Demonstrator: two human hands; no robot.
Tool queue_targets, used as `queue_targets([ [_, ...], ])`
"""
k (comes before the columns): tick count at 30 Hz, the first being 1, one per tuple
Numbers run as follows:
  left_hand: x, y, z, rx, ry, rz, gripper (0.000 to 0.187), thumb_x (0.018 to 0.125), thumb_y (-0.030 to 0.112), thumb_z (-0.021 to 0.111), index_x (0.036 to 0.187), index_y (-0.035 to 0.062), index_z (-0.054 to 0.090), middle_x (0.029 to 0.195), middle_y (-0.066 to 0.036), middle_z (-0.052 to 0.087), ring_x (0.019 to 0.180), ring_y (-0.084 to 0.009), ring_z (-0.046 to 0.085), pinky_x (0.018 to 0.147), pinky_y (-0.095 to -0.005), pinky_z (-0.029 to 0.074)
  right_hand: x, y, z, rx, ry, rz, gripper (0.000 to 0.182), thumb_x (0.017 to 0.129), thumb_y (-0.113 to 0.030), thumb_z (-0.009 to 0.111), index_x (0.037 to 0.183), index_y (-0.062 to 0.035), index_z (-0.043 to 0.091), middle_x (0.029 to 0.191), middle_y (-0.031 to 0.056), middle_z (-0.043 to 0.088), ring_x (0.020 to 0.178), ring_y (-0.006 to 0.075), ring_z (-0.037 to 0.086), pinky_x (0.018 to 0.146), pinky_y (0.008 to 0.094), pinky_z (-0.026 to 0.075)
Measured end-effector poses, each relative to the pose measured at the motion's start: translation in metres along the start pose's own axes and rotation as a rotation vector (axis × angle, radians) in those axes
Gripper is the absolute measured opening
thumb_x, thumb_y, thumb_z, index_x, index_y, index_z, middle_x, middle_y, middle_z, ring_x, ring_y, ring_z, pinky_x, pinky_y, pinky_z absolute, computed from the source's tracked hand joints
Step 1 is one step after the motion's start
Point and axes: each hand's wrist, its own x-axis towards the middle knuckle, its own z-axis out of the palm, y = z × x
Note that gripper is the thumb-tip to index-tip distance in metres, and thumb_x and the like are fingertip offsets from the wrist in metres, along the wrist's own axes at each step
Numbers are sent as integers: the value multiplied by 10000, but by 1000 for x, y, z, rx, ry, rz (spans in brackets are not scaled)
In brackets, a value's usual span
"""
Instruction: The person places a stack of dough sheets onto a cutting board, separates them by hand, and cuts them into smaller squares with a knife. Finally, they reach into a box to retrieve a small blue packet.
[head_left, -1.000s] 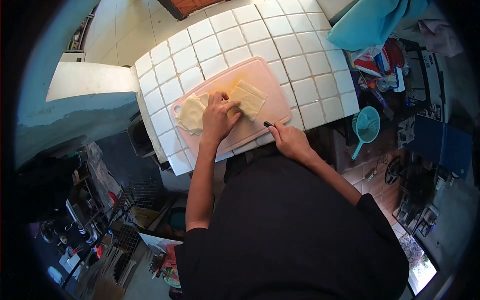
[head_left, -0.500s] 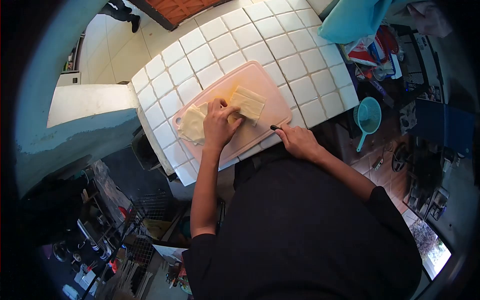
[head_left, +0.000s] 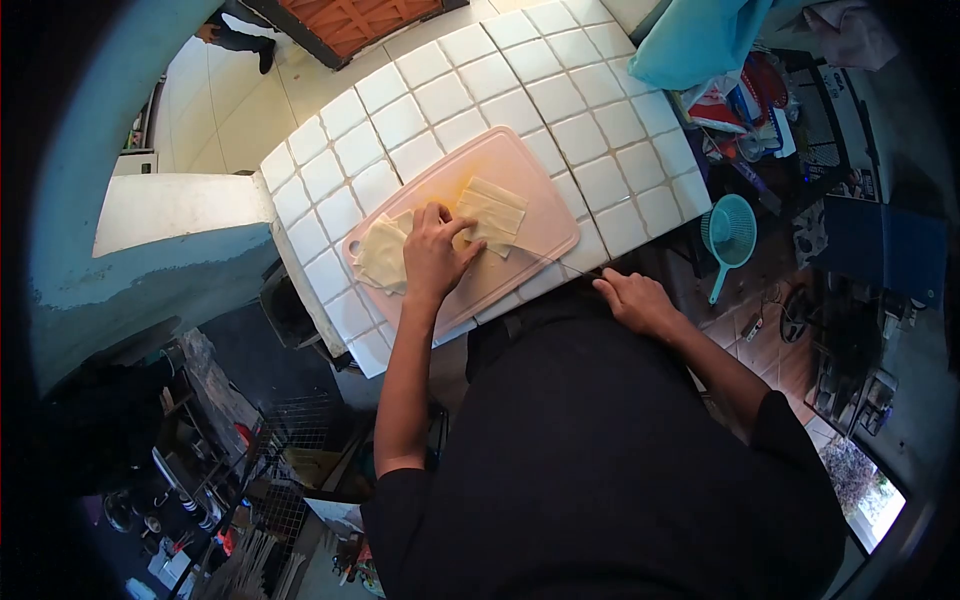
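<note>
A pink cutting board [head_left: 545, 190] lies at an angle on the white tiled counter. Pale yellow dough sheets [head_left: 495, 208] are stacked on its middle, with cut lines across them and a narrow piece at the lower edge. My left hand [head_left: 434, 252] presses down on the near end of this stack, fingers bent and thumb to the right. Under and left of that hand spreads another pile of sheets [head_left: 382, 252]. In my closed right hand [head_left: 638, 302] is the dark handle of a knife [head_left: 573, 268]; its thin blade points left over the board's right edge.
The tiled counter [head_left: 440, 95] reaches away from me. A teal cloth or bag [head_left: 695, 45] hangs at its far right corner, above clutter. A turquoise strainer [head_left: 730, 235] is to the right. Another person's leg [head_left: 250, 40] shows at the upper left.
My right hand has moved right and slightly down, drawing the knife back so more of its blade shows. My left hand stays on the sheets.
</note>
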Motion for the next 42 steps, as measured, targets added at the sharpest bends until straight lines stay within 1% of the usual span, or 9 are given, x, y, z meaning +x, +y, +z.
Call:
queue_targets([
  [7, -7, 1, 5, -61, 50, -4, 334, 723, 259, 837, 1020, 141, 742, 976, -70, 578, 993, -264, 573, 837, -394, 502, -10, 29, -6, 19, 2, -17, 427, 1059, -441, 417, 980, -63, 598, 874, 252, 676, 891, 491, 637, 765, 588, 485],
  [10, -16, 6, 13, -88, 146, -70, 350, 742, 239, 821, 1050, 110, 714, 1023, -86, 592, 1035, -284, 579, 880, -404, 493, 1, 57, 1, 276, -87, -152, 432, 1059, -412, 453, 900, -37, 595, 766, 175, 648, 753, 389, 656, 694, 493, 484],
  [12, -22, 13, 20, -103, 203, -143, 360, 754, 235, 813, 1066, 97, 699, 1047, -94, 598, 1056, -294, 580, 901, -408, 488, 7, 62, 1, 626, -73, -175, 430, 1065, -383, 477, 831, -31, 561, 672, 42, 527, 637, 181, 542, 619, 358, 426],
  [15, -30, 29, 27, -43, 322, -290, 391, 762, 281, 826, 1063, 74, 688, 1074, -110, 617, 1077, -308, 588, 911, -411, 487, 16, 46, -9, 890, -10, -103, 408, 1070, -358, 490, 808, -47, 527, 677, -37, 426, 645, 69, 408, 586, 273, 359],
  [21, -34, 55, 42, 136, 340, -439, 454, 746, 356, 840, 1073, 75, 697, 1181, -90, 600, 1158, -303, 552, 963, -421, 458, 59, 22, -22, 761, 74, -240, 402, 1069, -344, 492, 837, -24, 562, 671, -4, 460, 635, 99, 435, 583, 297, 364],
  [23, -36, 56, 44, 110, 358, -466, 467, 742, 339, 839, 1092, 65, 699, 1210, -98, 591, 1187, -308, 535, 982, -422, 449, 67, 12, -34, 655, 83, -336, 405, 1063, -332, 499, 880, 20, 581, 668, 66, 491, 648, 149, 463, 606, 338, 388],
  [30, -33, 69, 54, 51, 471, -592, 471, 733, 277, 841, 1118, 53, 690, 1220, -114, 587, 1185, -312, 534, 996, -440, 450, 92, 8, -59, 550, 38, -451, 410, 1056, -335, 508, 915, 36, 607, 683, 110, 544, 652, 179, 497, 622, 357, 407],
  [36, -27, 77, 66, 53, 533, -704, 409, 752, 254, 820, 1090, 70, 684, 1204, -86, 583, 1162, -294, 534, 941, -451, 454, 123, 14, -60, 451, -16, -526, 425, 1054, -346, 511, 917, 43, 617, 706, 123, 589, 650, 200, 525, 626, 370, 424],
  [42, -27, 77, 73, 18, 671, -668, 231, 800, 161, 758, 988, 71, 661, 1024, -95, 611, 1043, -296, 581, 880, -421, 480, 132, 12, -52, 456, -91, -596, 432, 1058, -352, 501, 882, 29, 607, 660, 84, 528, 630, 147, 498, 584, 337, 388],
])
